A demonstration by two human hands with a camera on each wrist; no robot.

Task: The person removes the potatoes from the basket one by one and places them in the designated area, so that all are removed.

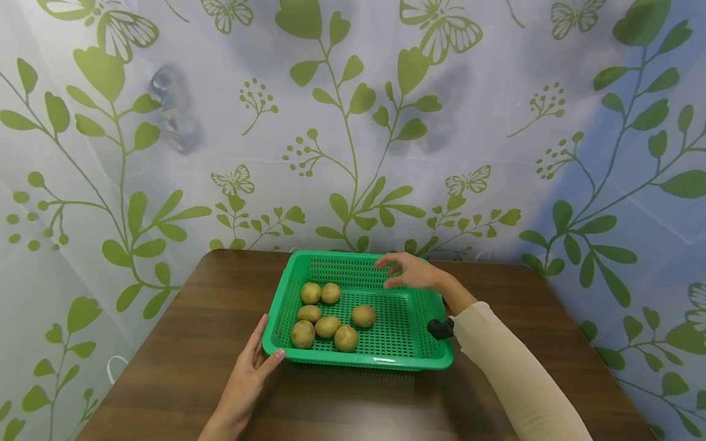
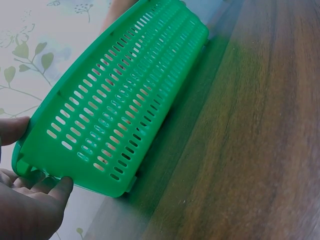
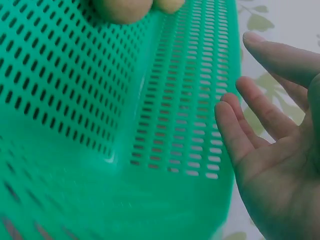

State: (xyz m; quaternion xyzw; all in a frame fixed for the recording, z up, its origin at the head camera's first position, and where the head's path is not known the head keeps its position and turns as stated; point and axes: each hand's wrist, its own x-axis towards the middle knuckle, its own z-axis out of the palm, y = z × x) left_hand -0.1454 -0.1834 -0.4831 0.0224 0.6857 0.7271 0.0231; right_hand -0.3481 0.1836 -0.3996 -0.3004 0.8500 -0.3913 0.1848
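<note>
A green plastic basket [image 1: 386, 361] with slotted walls stands on the table and holds several potatoes [image 1: 345, 338]. Most of them cluster in its left half, and a lone potato [image 1: 363, 316] lies nearer the middle. My left hand [image 1: 248, 373] grips the basket's front left corner, thumb over the rim; its fingers [image 2: 60, 192] show against the outer wall in the left wrist view. Over the back right part of the basket hovers my right hand [image 1: 413, 272], fingers spread and loosely bent, with nothing in them. The right wrist view shows that hand [image 3: 280, 145] beside the slotted wall.
The brown wooden table [image 1: 182, 355] reaches out to both sides of the basket. Behind it hangs a pale curtain [image 1: 375, 153] printed with green leaves and butterflies. A black device [image 1: 440, 329] sits at my right wrist, over the basket's right end.
</note>
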